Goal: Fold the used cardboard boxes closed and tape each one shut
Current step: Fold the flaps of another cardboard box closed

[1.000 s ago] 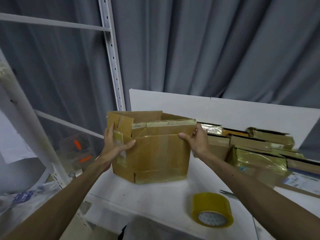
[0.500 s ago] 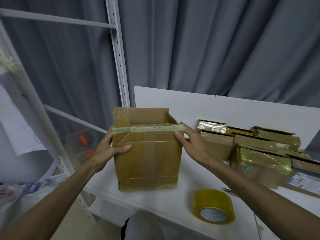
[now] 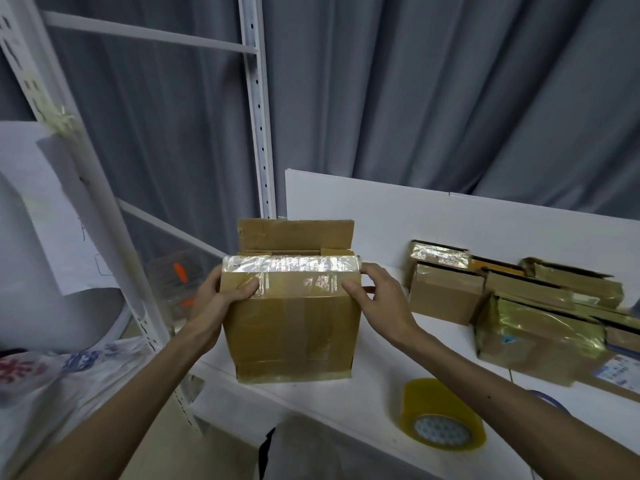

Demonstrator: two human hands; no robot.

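Wrapping round the far side of the cardboard box [image 3: 291, 323], the left hand's [image 3: 214, 299] fingers are hidden; only the thumb shows, pressed on the front face near the top corner, so it grips that side. The right hand [image 3: 381, 299] grips the opposite top corner, thumb on the front and fingers curled over the edge. The box interior can't be seen. A blue curved object [image 3: 549, 398] behind the right forearm is too covered to identify. The pile of boxes [image 3: 446, 292] at right is partly cut off by the frame edge.

Counts: 1 box held, 2 hands on it, 1 tape roll [image 3: 441, 415], at least 5 boxes in the pile.

The held box stands on the white table [image 3: 346, 403] near its left end. It is brown corrugated card w/ its rear flap upright, glossy clear tape along the top front edge and yellowish tape bands on the face. The roll is amber and translucent, lying flat. Pile boxes are wrapped in shiny, wrinkled tape. Bkgd: grey pleated curtain [image 3: 433, 98], white perforated metal rack [image 3: 258, 116].
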